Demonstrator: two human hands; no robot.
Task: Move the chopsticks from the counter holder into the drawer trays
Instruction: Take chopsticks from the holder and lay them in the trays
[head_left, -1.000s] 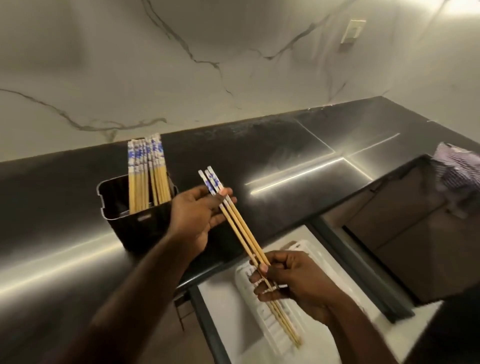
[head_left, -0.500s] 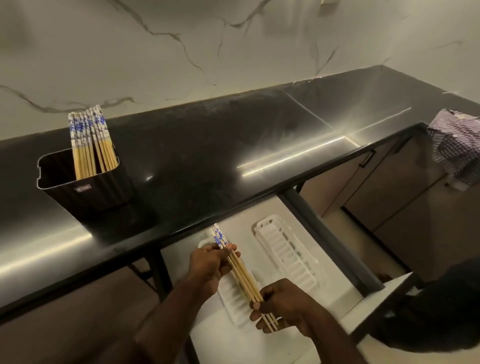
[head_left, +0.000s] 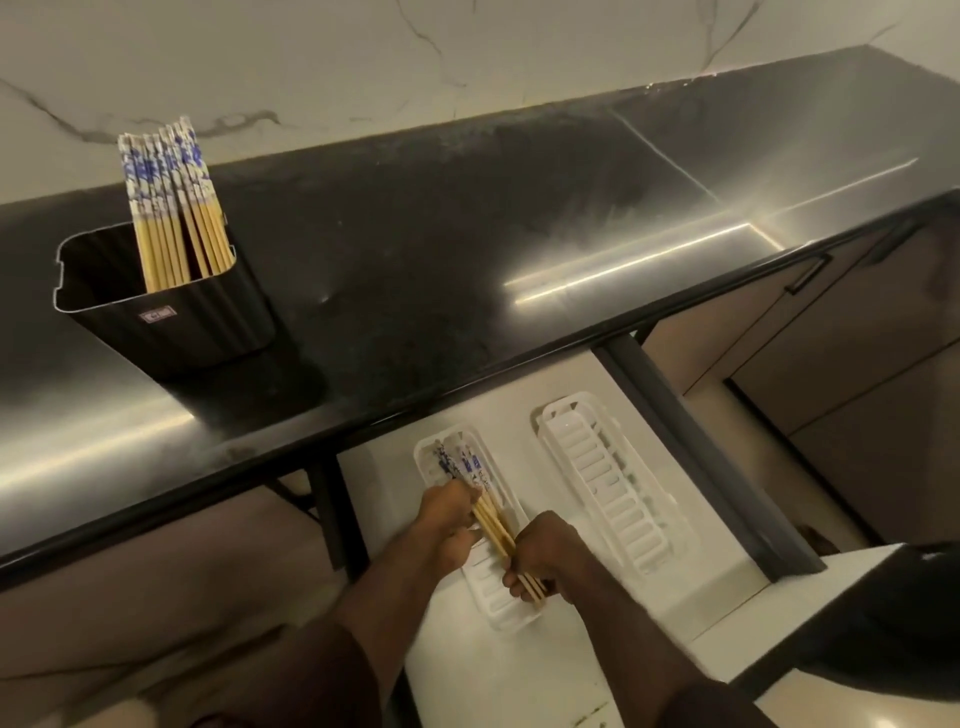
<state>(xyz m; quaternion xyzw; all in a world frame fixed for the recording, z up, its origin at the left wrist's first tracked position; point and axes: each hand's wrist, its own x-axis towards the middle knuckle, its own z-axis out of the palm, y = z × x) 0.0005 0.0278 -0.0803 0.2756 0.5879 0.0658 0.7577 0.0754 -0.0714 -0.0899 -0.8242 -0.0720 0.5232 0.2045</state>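
1. Lowering the held bundle of chopsticks (head_left: 485, 512) into the left white tray (head_left: 511, 616) is the step in hand; the bundle lies along the tray's length, patterned ends toward the far end.
2. Doing it well likely means keeping the sticks parallel to the tray's long walls, letting the far ends settle first, then opening both hands together so none rolls over the rim.
3. The left hand (head_left: 449, 522) curls around the middle of the bundle from the left side, fingers closed on the sticks, forearm reaching in from the near left.
4. The right hand (head_left: 543, 556) pinches the plain near ends, knuckles up, fingers wrapped tight just above the tray's near part.
5. The right white tray (head_left: 605, 488) sits beside it in the open drawer (head_left: 545, 670), holding nothing visible.
6. Many chopsticks in the holder (head_left: 166, 208) stand upright in the black counter holder (head_left: 171, 322), far left on the dark counter (head_left: 467, 249), so much of the task remains.
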